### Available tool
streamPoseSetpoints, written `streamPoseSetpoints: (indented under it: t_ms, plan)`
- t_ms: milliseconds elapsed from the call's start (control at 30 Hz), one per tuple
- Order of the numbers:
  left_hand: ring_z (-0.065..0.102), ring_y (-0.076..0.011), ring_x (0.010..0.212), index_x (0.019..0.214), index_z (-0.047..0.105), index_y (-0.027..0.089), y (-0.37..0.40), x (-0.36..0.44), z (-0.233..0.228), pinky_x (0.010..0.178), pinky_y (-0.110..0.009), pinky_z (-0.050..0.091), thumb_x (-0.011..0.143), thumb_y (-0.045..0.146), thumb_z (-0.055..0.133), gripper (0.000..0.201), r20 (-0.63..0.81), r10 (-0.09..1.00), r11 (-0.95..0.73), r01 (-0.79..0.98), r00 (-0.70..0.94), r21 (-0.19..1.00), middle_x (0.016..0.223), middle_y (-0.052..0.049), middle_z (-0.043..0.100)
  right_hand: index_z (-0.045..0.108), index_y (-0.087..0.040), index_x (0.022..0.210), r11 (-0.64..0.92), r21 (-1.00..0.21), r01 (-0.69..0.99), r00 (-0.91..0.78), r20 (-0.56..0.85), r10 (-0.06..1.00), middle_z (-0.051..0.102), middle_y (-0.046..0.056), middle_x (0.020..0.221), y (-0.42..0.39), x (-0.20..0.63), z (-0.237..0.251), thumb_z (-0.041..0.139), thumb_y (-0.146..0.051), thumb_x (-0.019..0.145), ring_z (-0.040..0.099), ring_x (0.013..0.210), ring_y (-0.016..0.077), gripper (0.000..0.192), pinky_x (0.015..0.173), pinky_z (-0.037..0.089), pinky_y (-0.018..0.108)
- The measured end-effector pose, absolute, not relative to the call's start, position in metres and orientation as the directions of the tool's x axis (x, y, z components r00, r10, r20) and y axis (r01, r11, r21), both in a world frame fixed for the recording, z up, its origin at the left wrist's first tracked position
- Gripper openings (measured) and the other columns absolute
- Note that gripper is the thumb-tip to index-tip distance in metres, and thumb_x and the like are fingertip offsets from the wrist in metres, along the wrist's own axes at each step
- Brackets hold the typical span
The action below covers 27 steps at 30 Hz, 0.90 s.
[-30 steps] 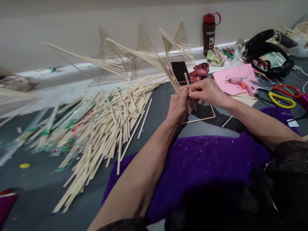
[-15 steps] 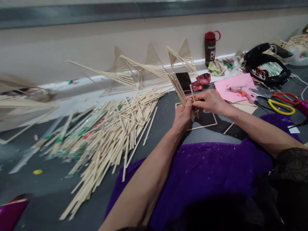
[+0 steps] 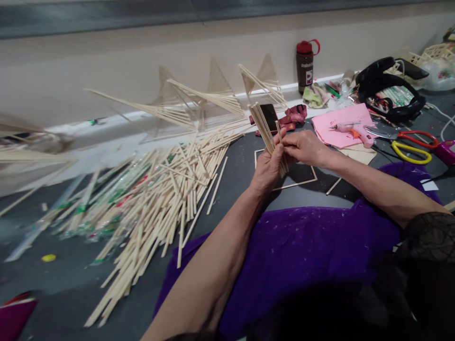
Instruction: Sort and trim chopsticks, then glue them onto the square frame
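My left hand [image 3: 267, 166] is closed around a bundle of wooden chopsticks [image 3: 262, 124], which stands up and leans left. Pressed close on its right side, my right hand [image 3: 306, 148] pinches a single chopstick [image 3: 278, 128] that sticks up beside the bundle; its lower part is hidden by the fingers. Below both hands, a square frame of thin sticks [image 3: 297, 185] lies flat on the dark tabletop. Left of my forearm spreads a big heap of loose chopsticks [image 3: 159, 203], some beside torn clear wrappers [image 3: 117, 182].
Twisted stick structures [image 3: 206, 99] stand against the wall. A phone [image 3: 269, 116], a lanyard [image 3: 295, 115] and a red-lidded bottle [image 3: 304, 68] are behind my hands. To the right lie a pink glue gun [image 3: 357, 130], scissors [image 3: 408, 144] and a black headset-like object [image 3: 391, 92]. Purple cloth [image 3: 302, 251] covers the near edge.
The view has shifted slightly, so everything sits a little further left and up. The single chopstick shows less below my fingers. Both hands keep their hold.
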<state>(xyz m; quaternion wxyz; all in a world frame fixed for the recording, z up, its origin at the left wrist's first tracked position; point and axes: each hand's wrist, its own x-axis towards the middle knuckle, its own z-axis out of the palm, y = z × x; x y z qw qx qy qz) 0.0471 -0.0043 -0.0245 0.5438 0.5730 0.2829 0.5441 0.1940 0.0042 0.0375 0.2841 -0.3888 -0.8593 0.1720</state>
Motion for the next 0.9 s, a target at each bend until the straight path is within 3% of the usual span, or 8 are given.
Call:
streamPoseSetpoints:
  t_ms: [233, 467, 567, 733, 900]
  plan:
    - [0.067, -0.0253, 0.112, 0.143, 0.053, 0.033, -0.0021, 0.0476, -0.028, 0.088, -0.038, 0.06, 0.096, 0.047, 0.054, 0.048, 0.306, 0.91, -0.238, -0.253, 0.281, 0.938, 0.134, -0.005, 0.064, 0.075, -0.01, 0.088, 0.578, -0.578, 0.577, -0.521, 0.285, 0.805, 0.064, 0.002, 0.069, 0.0017, 0.1948, 0.0405, 0.052, -0.012, 0.088, 0.056, 0.065, 0.0128, 0.023, 0.062, 0.035, 0.025]
    - [0.061, -0.0258, 0.122, 0.144, 0.052, 0.033, 0.0007, 0.0421, -0.0312, 0.097, -0.04, 0.057, 0.092, 0.055, 0.057, 0.056, 0.33, 0.893, -0.269, -0.226, 0.305, 0.936, 0.145, -0.006, 0.057, 0.072, -0.007, 0.091, 0.522, -0.629, 0.575, -0.441, 0.299, 0.846, 0.067, 0.005, 0.078, -0.0031, 0.1896, 0.0367, 0.056, -0.009, 0.084, 0.056, 0.069, 0.0124, 0.018, 0.065, 0.036, 0.024]
    - [0.061, -0.0243, 0.123, 0.142, 0.054, 0.033, 0.0017, 0.041, -0.0322, 0.1, -0.038, 0.054, 0.093, 0.053, 0.056, 0.053, 0.342, 0.888, -0.29, -0.204, 0.306, 0.935, 0.141, -0.006, 0.06, 0.071, -0.008, 0.087, 0.515, -0.613, 0.599, -0.435, 0.291, 0.852, 0.068, 0.005, 0.078, -0.0048, 0.1888, 0.036, 0.056, -0.008, 0.082, 0.055, 0.068, 0.0121, 0.016, 0.064, 0.035, 0.025]
    - [0.068, -0.0231, 0.108, 0.141, 0.055, 0.033, 0.0003, 0.0426, -0.0304, 0.089, -0.037, 0.06, 0.091, 0.056, 0.059, 0.055, 0.296, 0.894, -0.224, -0.236, 0.336, 0.945, 0.13, -0.005, 0.067, 0.071, -0.011, 0.082, 0.516, -0.615, 0.596, -0.442, 0.285, 0.85, 0.067, 0.002, 0.074, -0.0053, 0.1898, 0.0365, 0.053, -0.009, 0.083, 0.054, 0.066, 0.012, 0.018, 0.064, 0.034, 0.025]
    - [0.063, -0.0254, 0.12, 0.14, 0.055, 0.031, 0.0012, 0.0432, -0.0316, 0.099, -0.04, 0.056, 0.092, 0.054, 0.058, 0.053, 0.314, 0.897, -0.246, -0.239, 0.311, 0.939, 0.139, -0.006, 0.061, 0.072, -0.01, 0.084, 0.531, -0.599, 0.6, -0.445, 0.302, 0.843, 0.068, 0.004, 0.077, -0.0051, 0.1902, 0.0366, 0.053, -0.006, 0.081, 0.056, 0.069, 0.0129, 0.019, 0.066, 0.035, 0.025]
